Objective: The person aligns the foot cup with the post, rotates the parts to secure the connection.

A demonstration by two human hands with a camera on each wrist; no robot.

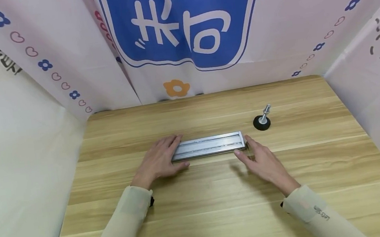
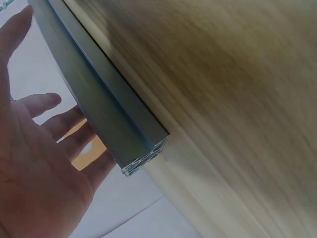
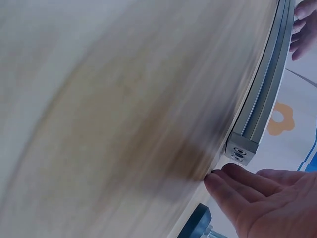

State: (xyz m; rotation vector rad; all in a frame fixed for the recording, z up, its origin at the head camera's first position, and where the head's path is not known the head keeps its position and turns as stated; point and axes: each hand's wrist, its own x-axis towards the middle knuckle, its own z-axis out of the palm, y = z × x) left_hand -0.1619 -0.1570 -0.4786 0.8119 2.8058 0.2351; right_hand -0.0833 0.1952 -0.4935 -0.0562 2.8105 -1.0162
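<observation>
An aluminium profile bar (image 1: 211, 144) with grooves along its length lies across the wooden table. My left hand (image 1: 161, 158) spans its left end, fingers stretched over the top toward the far edge and the thumb out in front of the near edge. In the left wrist view that hand (image 2: 44, 163) looks loose, fingers beside the bar's cut end (image 2: 143, 158). At the opposite end my right hand (image 1: 263, 161) has its fingertips right by the end plate, with thumb and fingers spread. Two screw holes show in this end plate (image 3: 239, 151) in the right wrist view.
A levelling foot (image 1: 261, 122) with a black round base and a threaded metal stud stands on the table (image 1: 215, 210), right of and behind the bar. Printed cloth (image 1: 272, 37) hangs along the table's back edge, and light cloth walls flank both sides.
</observation>
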